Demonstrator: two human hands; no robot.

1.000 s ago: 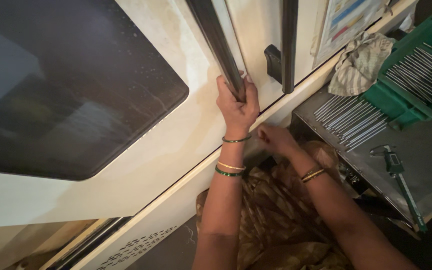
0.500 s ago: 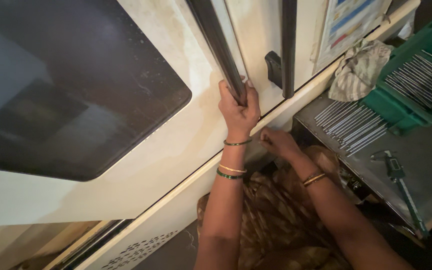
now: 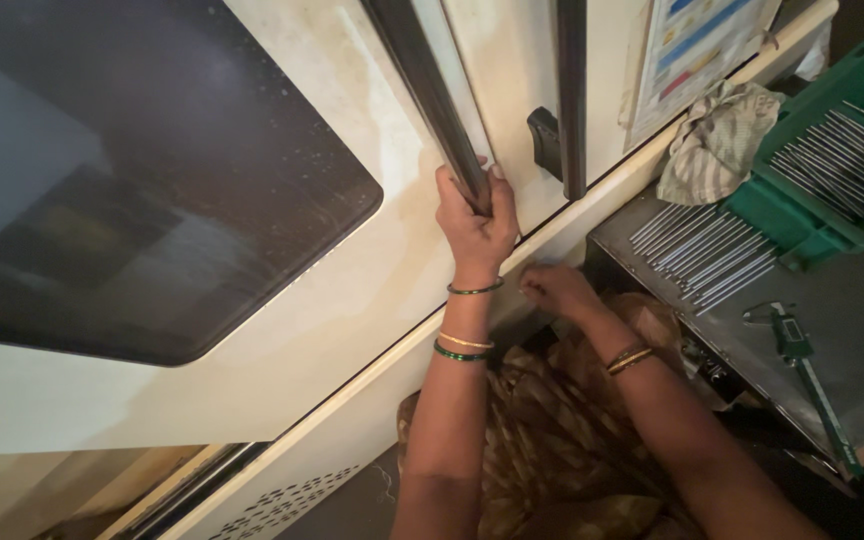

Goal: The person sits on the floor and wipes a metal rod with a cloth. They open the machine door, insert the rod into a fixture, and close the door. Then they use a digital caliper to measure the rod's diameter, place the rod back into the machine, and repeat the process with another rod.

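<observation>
Gripping the dark door handle (image 3: 430,100) as half a second ago, our left hand (image 3: 474,225) keeps its fingers clamped round it. Our right hand (image 3: 552,290) has barely shifted below the door's edge, fingers curled, apparently empty; steel rods (image 3: 702,250) lie nearby on the worktop (image 3: 852,300).

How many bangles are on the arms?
4. Left arm: a thin green bangle at the wrist, then a gold bangle and a green bangle lower. Right wrist: one dark-gold bangle, perhaps two stacked.
</observation>
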